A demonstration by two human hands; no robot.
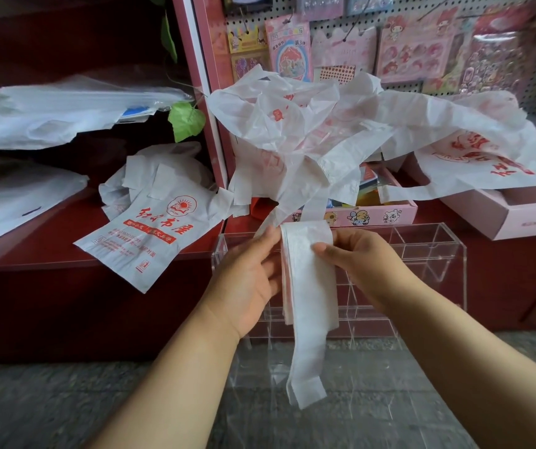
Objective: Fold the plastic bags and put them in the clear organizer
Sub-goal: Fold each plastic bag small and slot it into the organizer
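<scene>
A white plastic bag folded into a long narrow strip (308, 280) hangs in front of me, its handles dangling toward the floor. My left hand (247, 280) holds the strip's left edge near the top. My right hand (357, 257) pinches its right side, thumb on the front. Just behind the strip stands the clear organizer (428, 251) with several compartments. Above it a heap of crumpled white bags with red print (299, 134) spills over the counter. One flat printed bag (150, 234) lies on the red shelf to the left.
Pink boxes (373, 215) of small goods sit behind the organizer, partly under the bags. A pegboard with hanging sticker packs (415, 50) fills the back. Clear plastic sheets (49, 111) lie on the left shelves. Grey stone floor (66, 400) lies below.
</scene>
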